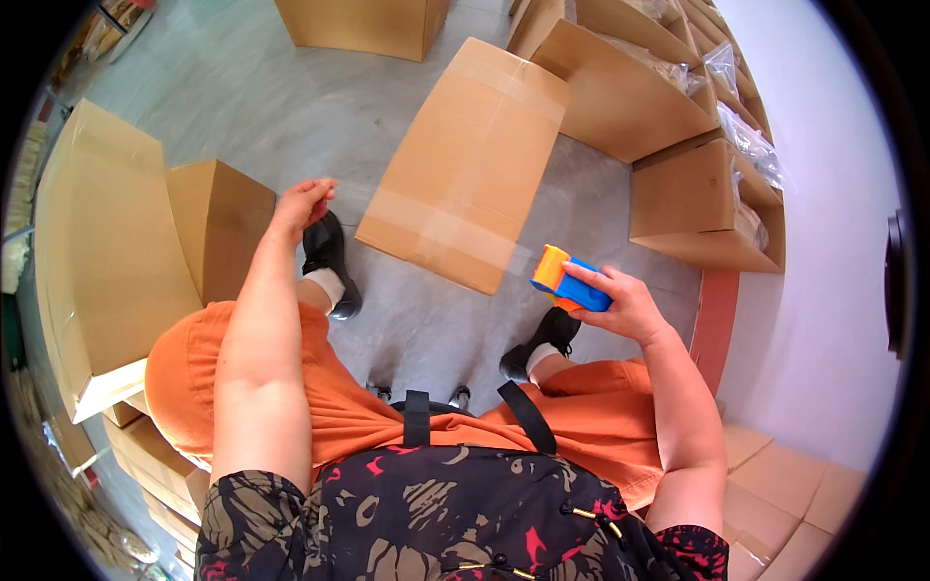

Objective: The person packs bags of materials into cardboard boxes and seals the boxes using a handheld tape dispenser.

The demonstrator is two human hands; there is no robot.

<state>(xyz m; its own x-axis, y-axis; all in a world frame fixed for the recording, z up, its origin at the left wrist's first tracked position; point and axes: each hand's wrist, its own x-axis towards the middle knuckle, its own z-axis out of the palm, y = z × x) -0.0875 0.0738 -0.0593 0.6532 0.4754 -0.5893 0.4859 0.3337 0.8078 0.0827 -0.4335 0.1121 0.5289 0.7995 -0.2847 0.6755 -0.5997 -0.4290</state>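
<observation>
A closed brown cardboard box (475, 155) lies on the floor in front of me, turned at a slant. Clear packing tape (450, 232) crosses its near end, and a faint strip seems to run on past the right edge toward the dispenser. My right hand (620, 305) is wrapped around a blue and yellow tape dispenser (572, 281), just off the box's near right corner. Beyond the left edge of the box, my left hand (303, 205) is closed in a pinch. Whatever is between those fingertips is too small to make out.
Open cardboard boxes with clear plastic bags (746, 145) line the right wall. Another carton (363, 24) stands at the far side. To my left are an upright open carton (111, 242) and a smaller one (223, 228). Stacked boxes (790, 484) sit behind at right.
</observation>
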